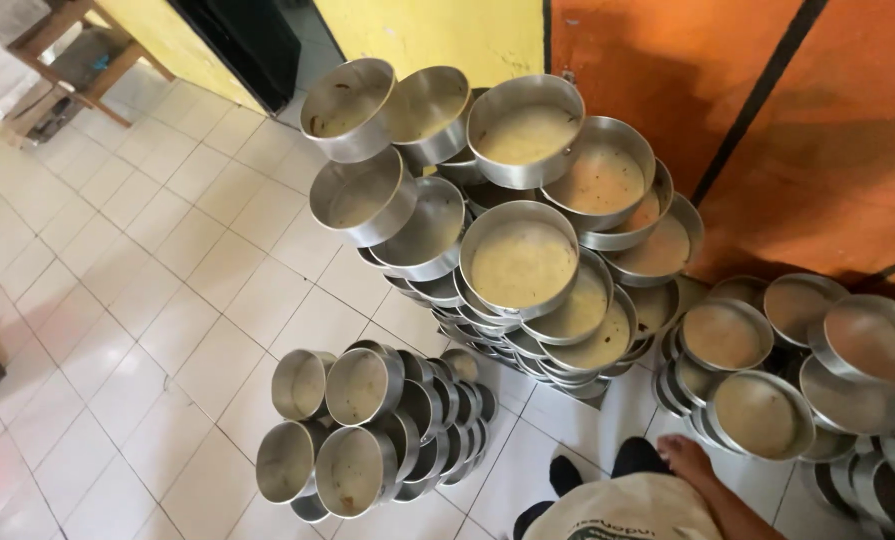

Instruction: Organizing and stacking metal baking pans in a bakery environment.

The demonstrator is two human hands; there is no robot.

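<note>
Small round tins [362, 430] stacked low, left of the tall pile of big round pans [522, 260]. Right of that pile, a shorter pan stack [762, 410]. Right hand [685, 455] hangs beside this stack, touching nothing; finger spread, cannot tell.

Small pans [367, 430] left of hand [685, 458]

It looked like a commercial kitchen's back area, where tall stacks of round metal pans [523, 262] stood on a white-tiled floor [117, 300] against an orange wall [827, 150].
</note>
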